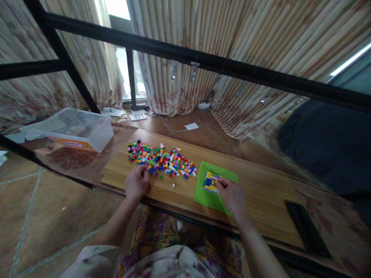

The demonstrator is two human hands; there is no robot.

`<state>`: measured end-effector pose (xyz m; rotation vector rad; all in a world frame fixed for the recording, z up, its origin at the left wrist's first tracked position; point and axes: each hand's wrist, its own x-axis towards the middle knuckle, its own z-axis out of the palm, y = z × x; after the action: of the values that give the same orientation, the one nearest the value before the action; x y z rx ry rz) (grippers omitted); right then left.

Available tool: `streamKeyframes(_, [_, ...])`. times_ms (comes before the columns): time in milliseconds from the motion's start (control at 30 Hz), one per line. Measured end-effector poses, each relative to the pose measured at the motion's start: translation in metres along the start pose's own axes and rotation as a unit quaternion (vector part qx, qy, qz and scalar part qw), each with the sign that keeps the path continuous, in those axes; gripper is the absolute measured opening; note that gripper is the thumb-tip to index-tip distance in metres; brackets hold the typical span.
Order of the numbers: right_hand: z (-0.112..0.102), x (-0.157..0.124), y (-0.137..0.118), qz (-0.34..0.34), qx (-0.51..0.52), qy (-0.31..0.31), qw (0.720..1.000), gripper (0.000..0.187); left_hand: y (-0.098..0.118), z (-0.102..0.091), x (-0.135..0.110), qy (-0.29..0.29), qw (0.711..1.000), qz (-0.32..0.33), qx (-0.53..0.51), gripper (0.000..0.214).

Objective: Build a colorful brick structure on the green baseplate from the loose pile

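Many small toy bricks (162,157) in mixed colours lie in a loose pile on a wooden board. My left hand (137,182) is at the pile's near left edge, thumb and forefinger closed together; what is between them is too small to make out. On the right, a green studded baseplate (201,190) carries a low brick build (209,180) with yellow, blue and white parts. My right hand (233,196) reaches over the build from the right. Its fingertips are pinched at the build's upper right part and hide whatever they hold.
One white brick (174,185) lies apart, in front of the pile. A clear plastic bin (101,133) stands at the left. The wooden board (266,197) continues right towards a dark flat object (307,229). Black metal rails (162,50) cross before the curtains (197,23).
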<state>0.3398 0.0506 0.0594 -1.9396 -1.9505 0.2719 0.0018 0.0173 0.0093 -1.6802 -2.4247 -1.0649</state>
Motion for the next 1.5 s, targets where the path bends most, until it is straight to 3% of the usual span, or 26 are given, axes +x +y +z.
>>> streamKeyframes(267, [0.008, -0.002, -0.006, -0.003, -0.058, 0.003, 0.998, 0.026, 0.000, 0.001, -0.001, 0.009, 1.000, 0.004, -0.008, 0.021])
streamKeyframes(667, [0.006, 0.000, 0.004, -0.048, -0.018, 0.000, 0.999, 0.029, 0.001, 0.000, -0.001, 0.017, 1.000, 0.002, -0.013, 0.021])
streamKeyframes(1500, [0.018, 0.001, 0.009, -0.053, 0.052, 0.007, 0.997, 0.027, 0.002, 0.000, 0.000, 0.008, 1.000, -0.013, -0.005, 0.022])
